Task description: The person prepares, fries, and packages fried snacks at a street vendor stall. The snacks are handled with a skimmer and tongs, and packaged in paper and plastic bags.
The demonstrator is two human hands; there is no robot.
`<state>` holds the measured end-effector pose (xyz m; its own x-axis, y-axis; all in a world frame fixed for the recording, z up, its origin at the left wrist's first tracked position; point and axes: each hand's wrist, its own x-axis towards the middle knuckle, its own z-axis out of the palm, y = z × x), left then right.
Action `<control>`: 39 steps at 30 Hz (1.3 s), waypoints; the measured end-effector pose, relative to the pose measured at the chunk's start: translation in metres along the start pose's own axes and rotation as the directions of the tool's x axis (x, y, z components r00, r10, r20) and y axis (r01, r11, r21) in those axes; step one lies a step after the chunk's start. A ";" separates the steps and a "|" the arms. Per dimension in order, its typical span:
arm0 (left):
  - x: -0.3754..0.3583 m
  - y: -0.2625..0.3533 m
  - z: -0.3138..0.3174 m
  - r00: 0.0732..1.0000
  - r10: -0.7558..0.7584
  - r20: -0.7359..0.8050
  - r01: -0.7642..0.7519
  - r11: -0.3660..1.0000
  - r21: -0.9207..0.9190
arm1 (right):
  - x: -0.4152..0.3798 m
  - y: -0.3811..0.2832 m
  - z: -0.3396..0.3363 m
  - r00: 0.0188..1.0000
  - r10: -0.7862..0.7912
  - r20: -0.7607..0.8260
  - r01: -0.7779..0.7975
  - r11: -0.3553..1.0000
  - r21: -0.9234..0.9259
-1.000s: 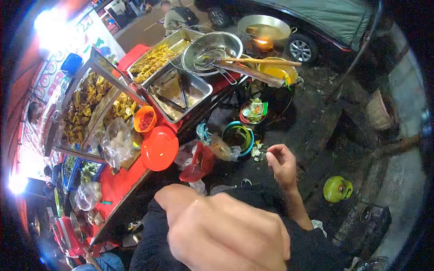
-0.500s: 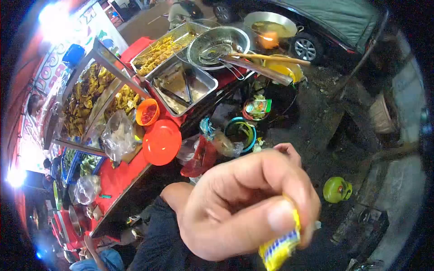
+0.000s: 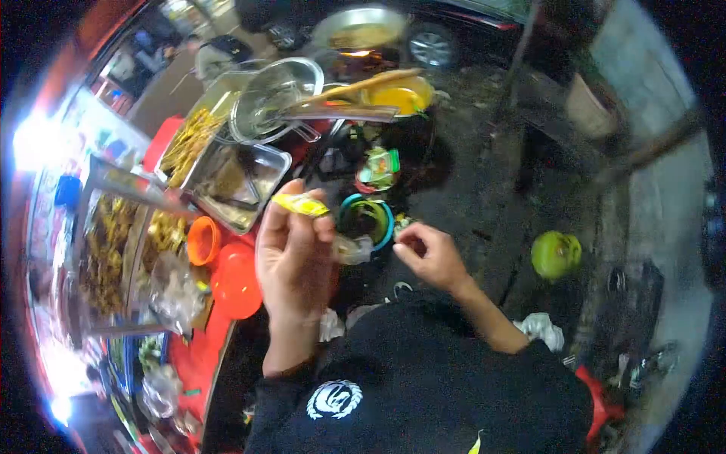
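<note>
"So, where's the yellow packet (image 3: pixel 301 204)?"

"Pinched in the fingers of the left hand (image 3: pixel 293 253), so that hand is nearer. It lies crossways, its right end dipping a bit."

"Then what?"

"Going right, a far pan (image 3: pixel 361 15) with brown stuff, then a tub (image 3: pixel 390 221), dark and green inside."

"And last?"

"The right hand (image 3: pixel 434 259), fingers curled. I can't tell if it holds anything."

green cylinder (image 3: pixel 556 255) — on ground (image 3: pixel 484 204) | orange bowl (image 3: pixel 204 240) — beside red plate (image 3: pixel 237 281)
</note>
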<state>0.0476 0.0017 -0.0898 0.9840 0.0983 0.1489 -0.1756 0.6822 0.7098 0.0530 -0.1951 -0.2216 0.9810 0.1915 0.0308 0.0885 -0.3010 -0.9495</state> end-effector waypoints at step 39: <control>-0.045 0.067 0.051 0.504 0.298 0.811 -0.237 0.950 -0.202 | -0.008 0.028 0.025 0.881 -0.112 0.459 0.304 0.879 -0.368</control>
<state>-0.0103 0.0058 -0.0140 0.4176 -0.3348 0.8447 -0.3939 0.7710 0.5003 0.0436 -0.1813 -0.2564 0.7752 0.6316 -0.0096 0.4396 -0.5504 -0.7098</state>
